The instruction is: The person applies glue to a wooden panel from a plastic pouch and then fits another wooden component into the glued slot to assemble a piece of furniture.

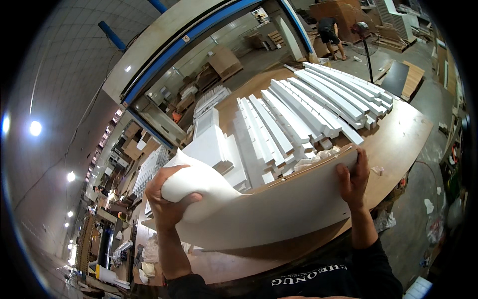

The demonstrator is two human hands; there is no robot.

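A long white board [279,219] with a brown upper edge stands tilted on its side in front of me, over the near part of a wooden table. At its left end a soft white foam-like sheet [199,184] bulges and folds over. My left hand [172,197] is closed on that sheet, the thumb in front and the fingers behind. At the other end my right hand [354,179] grips the board's upper right corner, thumb on the near face and fingers round the edge. What lies behind the board is partly hidden.
Several rows of white strips [318,107] lie on the brown tabletop [403,129] beyond the board. White panels [206,134] are stacked to the left. A blue-edged machine frame [169,65] spans the back. Far right, a person [329,35] bends near a standing fan [366,42].
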